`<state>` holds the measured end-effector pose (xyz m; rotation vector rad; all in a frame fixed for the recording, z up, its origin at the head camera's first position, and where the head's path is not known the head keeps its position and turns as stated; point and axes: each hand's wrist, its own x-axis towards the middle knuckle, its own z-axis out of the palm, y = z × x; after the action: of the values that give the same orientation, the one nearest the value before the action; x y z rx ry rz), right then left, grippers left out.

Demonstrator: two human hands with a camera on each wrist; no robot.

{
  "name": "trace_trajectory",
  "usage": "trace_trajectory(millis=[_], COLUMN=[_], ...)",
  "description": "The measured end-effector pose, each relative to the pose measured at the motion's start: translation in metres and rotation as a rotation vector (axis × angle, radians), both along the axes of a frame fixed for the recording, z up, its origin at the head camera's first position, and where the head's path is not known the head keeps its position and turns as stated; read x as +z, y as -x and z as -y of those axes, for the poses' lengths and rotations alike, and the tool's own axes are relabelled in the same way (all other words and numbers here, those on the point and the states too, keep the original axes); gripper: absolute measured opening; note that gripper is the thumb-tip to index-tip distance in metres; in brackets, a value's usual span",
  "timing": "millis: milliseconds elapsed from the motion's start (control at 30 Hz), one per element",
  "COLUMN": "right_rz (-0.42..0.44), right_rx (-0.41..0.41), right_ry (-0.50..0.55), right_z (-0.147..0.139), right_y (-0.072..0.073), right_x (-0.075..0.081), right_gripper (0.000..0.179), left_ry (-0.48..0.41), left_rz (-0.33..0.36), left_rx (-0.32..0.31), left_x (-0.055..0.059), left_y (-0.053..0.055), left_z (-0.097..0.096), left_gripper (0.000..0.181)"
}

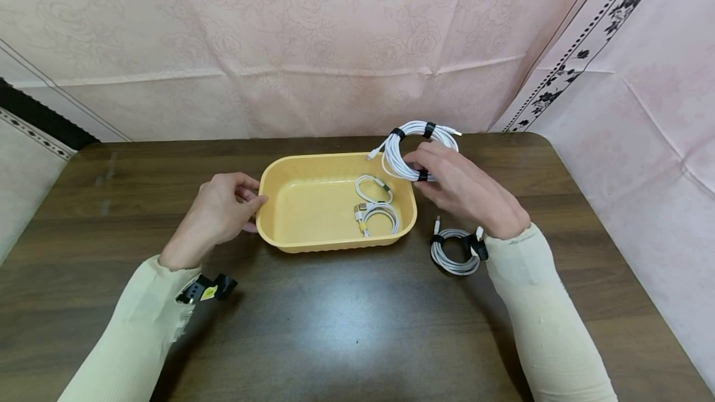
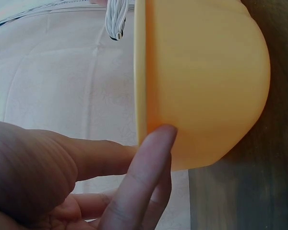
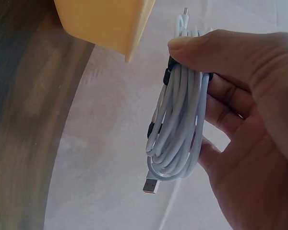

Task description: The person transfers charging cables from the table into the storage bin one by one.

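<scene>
My right hand point(image 1: 460, 185) holds a coiled white USB cable point(image 1: 396, 155) over the right end of a yellow plastic tray point(image 1: 313, 247). Black ties bind the coil, and a USB plug point(image 3: 150, 185) sticks out of it in the right wrist view. Thumb and fingers pinch it there. At the tray's left end, my left hand point(image 1: 218, 219) grips the rim point(image 2: 141, 72), with a fingertip against the outer wall in the left wrist view. Inside the tray, on its right side, lie two small white cable coils, one farther back point(image 1: 360, 186) and one nearer point(image 1: 396, 219).
Another coiled cable point(image 1: 447, 263) with black ties lies on the brown wooden table point(image 1: 335, 327) below my right wrist. A pink patterned cloth point(image 1: 313, 48) hangs behind the table's back edge. A black device point(image 1: 206, 288) is strapped at my left wrist.
</scene>
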<state>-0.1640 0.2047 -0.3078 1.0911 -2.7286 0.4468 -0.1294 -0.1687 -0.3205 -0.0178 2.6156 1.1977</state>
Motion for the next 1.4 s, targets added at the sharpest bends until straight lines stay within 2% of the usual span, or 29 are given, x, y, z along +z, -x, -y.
trace_trajectory(millis=[500, 1400], right_rz=[0.009, -0.007], right_rx=[0.001, 0.060], right_ry=[-0.018, -0.038], right_z=[0.005, 0.019], right_y=[-0.007, -0.009], right_x=[0.003, 0.000], right_gripper=[0.034, 0.033], left_ry=[0.014, 0.004], left_rz=[0.011, -0.003], left_rx=[0.000, -0.003], left_x=[0.001, 0.000], left_y=[0.000, -0.001], left_z=[-0.001, 0.000], left_gripper=[0.033, 0.033])
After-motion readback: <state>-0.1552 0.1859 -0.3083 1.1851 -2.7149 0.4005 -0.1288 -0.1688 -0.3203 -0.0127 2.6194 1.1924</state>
